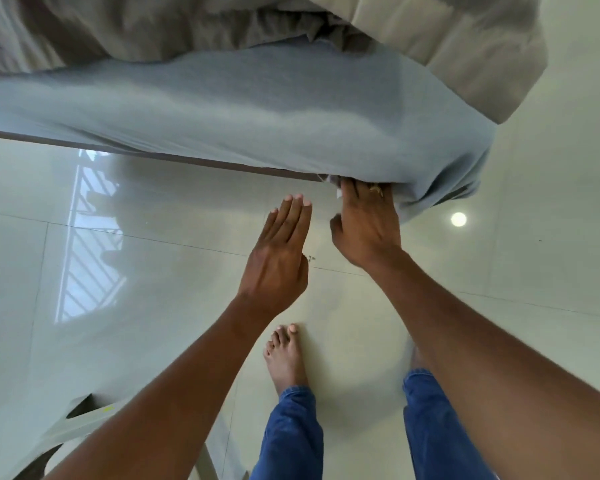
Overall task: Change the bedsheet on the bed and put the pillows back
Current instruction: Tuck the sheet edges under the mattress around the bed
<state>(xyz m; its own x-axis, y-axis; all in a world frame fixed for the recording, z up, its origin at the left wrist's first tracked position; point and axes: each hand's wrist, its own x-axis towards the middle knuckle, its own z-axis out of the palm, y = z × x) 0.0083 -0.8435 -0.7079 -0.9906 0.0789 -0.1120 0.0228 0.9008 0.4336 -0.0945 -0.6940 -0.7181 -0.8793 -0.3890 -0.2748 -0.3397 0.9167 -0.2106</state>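
Note:
A light blue bedsheet (257, 109) covers the side and corner of the mattress across the top of the view. My right hand (364, 226) reaches to the lower edge of the sheet near the bed's corner, and its fingertips disappear under the fabric there. My left hand (278, 258) hovers just left of it with flat, straight fingers held together, touching nothing. A crumpled beige-grey cloth (194, 26) lies bunched on top of the bed, and a beige piece (465, 53) hangs over the corner. No pillows are in view.
Glossy pale floor tiles (136, 271) fill the space in front of the bed. My bare feet and blue jeans (291, 420) stand close to the bed. A pale plastic object (73, 427) sits at the lower left. A dark bed frame edge (153, 155) runs under the sheet.

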